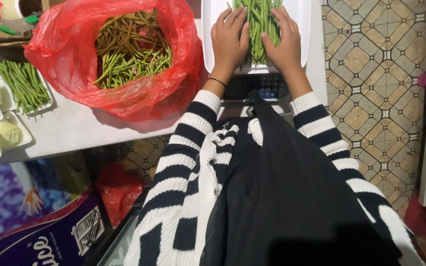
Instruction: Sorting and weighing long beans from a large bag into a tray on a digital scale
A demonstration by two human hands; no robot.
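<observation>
- Green long beans (258,24) lie in a bundle on a white tray (212,49), pressed between both hands.
- Left hand (229,39): fingers extended and close together, palm flat against the left flank of the bundle; it clasps nothing, only presses. A thin dark band sits on the wrist.
- Right hand (284,42): fingers likewise extended, palm flat against the right flank of the bundle; no closed grasp.
- The tray rests on a weighing scale (262,87), whose keypad shows just below the wrists.
- Both sleeves are striped black and white; a black cloth hangs from the chest between them.
- The scale stands on a white worktop (85,128).
- Left of the tray, touching or nearly so, a red plastic bag (124,98) stands open, filled with more loose green stalks.
- Further left, a smaller white tray (38,109) holds a short bundle of the same greens.
- At the far left edge, white trays (20,129) hold pale wrapped items; contents cannot be told.
- Patterned tile floor (371,88) lies to the right.
</observation>
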